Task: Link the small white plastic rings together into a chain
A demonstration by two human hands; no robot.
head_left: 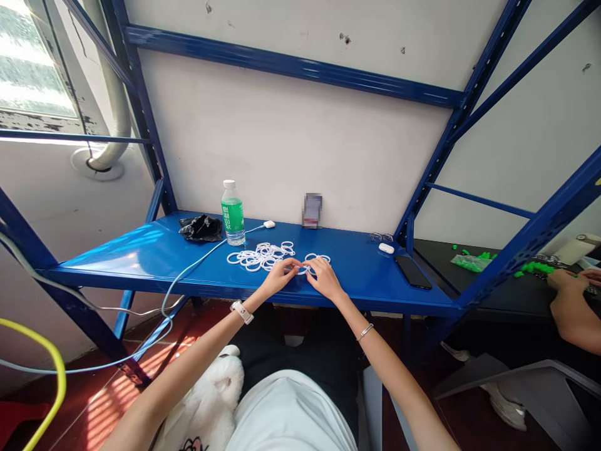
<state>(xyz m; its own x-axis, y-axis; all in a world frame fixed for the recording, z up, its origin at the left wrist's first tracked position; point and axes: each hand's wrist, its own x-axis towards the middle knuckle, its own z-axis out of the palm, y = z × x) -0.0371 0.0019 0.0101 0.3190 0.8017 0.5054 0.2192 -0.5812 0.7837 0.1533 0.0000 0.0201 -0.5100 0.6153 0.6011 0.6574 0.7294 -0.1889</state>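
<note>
White rings are being handled near the front edge of a blue table, the loose pile being spread just beside the left hand, between nine and ten o'clock. This hand is being held half closed, thumb and fingertips drawn together; whether a ring is being pinched cannot be told. The right hand is being held with fingers bent and slightly spread over a few more rings, which are being partly hidden; whether they are being gripped cannot be told. At ten o'clock a green-labelled bottle is being stood upright, just beside a crumpled black bag. At twelve o'clock an upright device is being propped near the wall. Between two and three o'clock, glasses and a white case are being supported by the table, as is a black phone at three o'clock. Farther out at three, green pieces are being seen near a co-worker's hand.
</note>
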